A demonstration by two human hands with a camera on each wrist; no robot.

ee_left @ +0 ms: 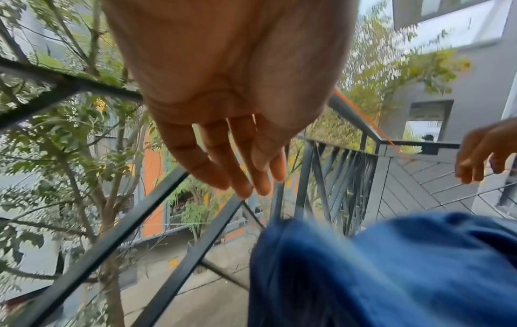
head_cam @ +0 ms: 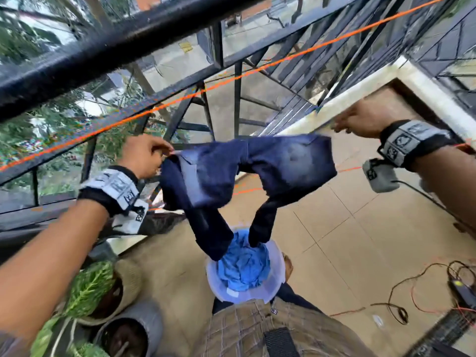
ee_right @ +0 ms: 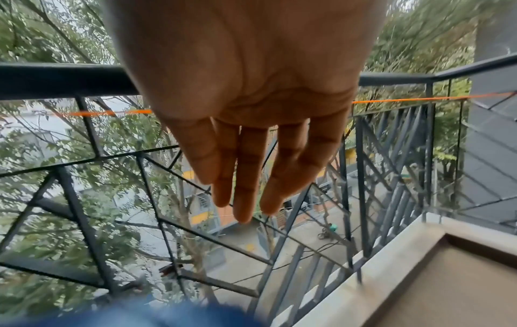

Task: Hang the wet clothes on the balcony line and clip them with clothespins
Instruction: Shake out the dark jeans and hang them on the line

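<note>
One pair of dark blue jeans hangs in the air between the two hands, waistband uppermost and both legs drooping below hand level. The left hand touches one waistband corner. Its wrist view shows four fingers extended with the thumb out of sight, so it cannot be told whether this hand pinches the denim or merely contacts it. The right hand is released. Its fingers are straight and grasp nothing, and the head view shows its fingertips just beside the other waistband corner, with a small gap. Two orange lines are visible. The upper line runs beyond both hands, along the black railing. The lower line runs from under the right wrist and passes behind the jeans. Whether the jeans rest on the lower line cannot be told. Directly below the jeans, between the hands, stands one pale bucket containing bunched light blue cloth; the tips of both jean legs overlap it in the head view. Below the left forearm are two pots: one tan pot with a green plant and one grey pot. Below the right forearm, loose cables lie on the tiled floor.
</note>
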